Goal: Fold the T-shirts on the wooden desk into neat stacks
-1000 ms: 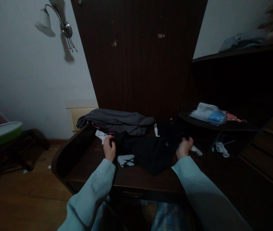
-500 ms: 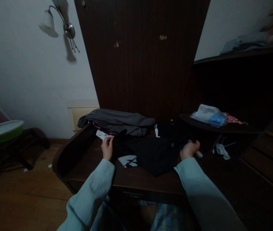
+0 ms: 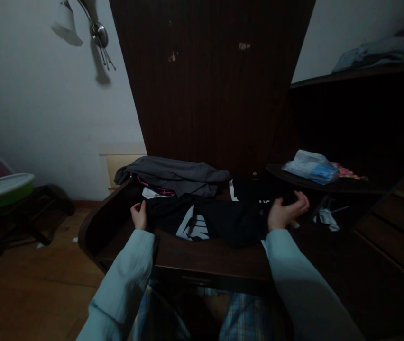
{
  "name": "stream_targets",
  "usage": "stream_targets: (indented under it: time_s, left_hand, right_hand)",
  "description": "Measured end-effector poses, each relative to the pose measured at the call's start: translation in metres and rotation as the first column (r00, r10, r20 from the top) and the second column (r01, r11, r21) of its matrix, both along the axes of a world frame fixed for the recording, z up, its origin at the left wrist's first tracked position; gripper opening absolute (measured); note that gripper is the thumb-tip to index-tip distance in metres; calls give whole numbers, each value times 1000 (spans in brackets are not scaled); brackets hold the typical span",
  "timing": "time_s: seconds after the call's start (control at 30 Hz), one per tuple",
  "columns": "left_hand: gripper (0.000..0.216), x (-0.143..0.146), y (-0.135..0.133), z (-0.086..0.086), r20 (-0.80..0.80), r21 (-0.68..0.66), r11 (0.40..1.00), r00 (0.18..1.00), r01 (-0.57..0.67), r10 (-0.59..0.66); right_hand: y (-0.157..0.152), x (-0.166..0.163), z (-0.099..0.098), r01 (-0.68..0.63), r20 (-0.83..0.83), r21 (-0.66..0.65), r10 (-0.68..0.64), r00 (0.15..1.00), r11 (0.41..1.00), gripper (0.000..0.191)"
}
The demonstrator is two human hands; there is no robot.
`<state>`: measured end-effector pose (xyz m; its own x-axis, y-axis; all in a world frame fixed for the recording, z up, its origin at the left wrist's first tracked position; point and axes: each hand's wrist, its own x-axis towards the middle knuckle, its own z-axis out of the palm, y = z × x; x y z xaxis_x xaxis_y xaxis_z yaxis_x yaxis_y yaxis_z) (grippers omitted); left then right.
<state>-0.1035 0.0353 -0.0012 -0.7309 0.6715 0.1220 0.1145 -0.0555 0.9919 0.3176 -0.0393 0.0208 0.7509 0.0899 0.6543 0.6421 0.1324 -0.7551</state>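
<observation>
A black garment with a white printed logo lies stretched across a dark wooden table in front of me. My left hand pinches the garment's left edge. My right hand grips its right end, fingers curled round the cloth. Both sleeves are light blue. Behind the black garment lies a folded grey garment with pink trim, over a bit of white cloth.
A dark wardrobe door rises behind the table. To the right, a low dark shelf carries a plastic packet. Folded clothes sit on a high ledge. A green-rimmed basin stands on a stool at the left, a wall lamp above.
Both hands have moved apart, pulling the black garment out flat. The white logo, bunched before, now shows spread out. The left hand went left, the right hand right and up.
</observation>
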Motion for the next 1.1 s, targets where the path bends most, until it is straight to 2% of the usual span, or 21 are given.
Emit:
stream_targets:
  time_s: [0.03, 0.07, 0.13, 0.17, 0.23, 0.27, 0.33, 0.4, 0.47, 0.5, 0.53, 0.6, 0.67, 0.73, 0.8, 0.83, 0.87, 0.93, 1.0, 1.1]
  left_hand:
    - [26, 2, -2, 0, -37, -9, 1000, 999, 20, -21]
    - [31, 3, -3, 1, -78, -21, 999, 996, 44, -45]
    - [38, 4, -5, 2, -146, -51, 995, 985, 84, -90]
    - [40, 5, -5, 2, -158, -63, 994, 982, 94, -103]
    - [39, 4, -5, 1, -161, -77, 992, 980, 101, -112]
    - [38, 4, -5, 1, -160, -86, 991, 981, 101, -114]
    - [37, 4, -6, 3, -197, -104, 991, 975, 83, -102]
    - [39, 8, -10, 6, -340, -77, 997, 939, 16, -41]
    - [41, 14, -17, 12, -534, 33, 999, 844, -30, 43]
    - [41, 19, -20, 14, -616, 98, 995, 785, 5, 57]
    - [40, 24, -24, 17, -682, 140, 986, 731, 94, 27]
    - [41, 35, -32, 19, -774, 100, 925, 613, 367, -160]
    - [48, 45, -40, 19, -785, -59, 802, 469, 594, -405]
    - [54, 51, -47, 18, -717, -221, 668, 346, 711, -605]
    - [49, 53, -54, 20, -655, -294, 571, 274, 766, -704]
    - [44, 52, -58, 22, -642, -303, 545, 255, 782, -723]
    - [39, 50, -62, 26, -637, -304, 535, 250, 788, -730]
    - [28, 39, -69, 35, -627, -304, 557, 278, 773, -728]
    - [21, 23, -74, 44, -607, -314, 594, 325, 740, -725]
    - [19, -9, -78, 52, -580, -284, 662, 426, 693, -695]
  right_hand:
    - [-3, -11, 4, -27, 126, -2, 27, 992, 1000, 37]
    - [-5, -21, 7, -105, 245, -29, 109, 963, 994, 34]
    - [-9, -41, 7, -312, 403, -164, 353, 844, 936, 23]
    - [-12, -48, 5, -402, 437, -261, 479, 761, 877, 18]
    - [-16, -59, -2, -513, 422, -474, 696, 581, 715, 8]
    - [-19, -61, -6, -535, 381, -572, 779, 498, 622, 7]
    - [-26, -61, -14, -541, 269, -717, 891, 366, 439, 19]
    - [-34, -55, -20, -519, 164, -802, 944, 285, 297, 34]
    - [-43, -45, -23, -499, 104, -836, 959, 262, 227, 47]
    - [-48, -39, -24, -492, 88, -844, 960, 265, 213, 52]
    - [-53, -33, -25, -486, 80, -848, 959, 274, 209, 56]
    - [-62, -19, -28, -484, 70, -848, 951, 302, 216, 58]
    - [-68, -8, -32, -504, 54, -830, 933, 357, 240, 49]
    - [-72, -1, -33, -552, 21, -788, 907, 420, 274, 32]
    - [-75, 3, -29, -610, -44, -745, 893, 448, 270, 22]
    - [-76, 5, -23, -634, -89, -733, 890, 447, 246, 21]
    - [-77, 7, -14, -651, -134, -728, 886, 445, 216, 21]
    - [-77, 15, 11, -669, -204, -719, 864, 460, 186, 22]
    - [-74, 26, 40, -693, -208, -670, 828, 520, 267, 23]
    - [-62, 48, 75, -723, -241, -507, 728, 642, 469, 20]
